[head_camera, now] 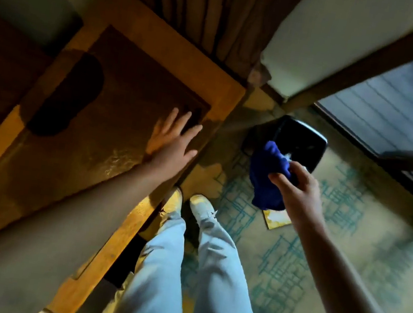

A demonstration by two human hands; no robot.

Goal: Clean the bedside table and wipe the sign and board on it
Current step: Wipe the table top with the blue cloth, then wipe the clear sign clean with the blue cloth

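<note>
Table top (112, 124) of the bedside table filled the left of the head view: dark brown panel, yellow-orange wood border, slight sheen near the front edge. A dark oval object (66, 94) lay on its left part; too dark to identify. Left hand (172, 139) lay flat on the panel near the right edge, fingers straight and spread. Right hand (296, 185) was off the table over the floor, fingers and thumb pinching a bunched blue cloth (267, 177). Behind the cloth stood a black bin (300, 142). Patterned carpet (333, 259), brown curtain (198, 4) at the back, window (405, 107) on the right. Legs in pale trousers (180, 275) stood beside the table's front corner.
</note>
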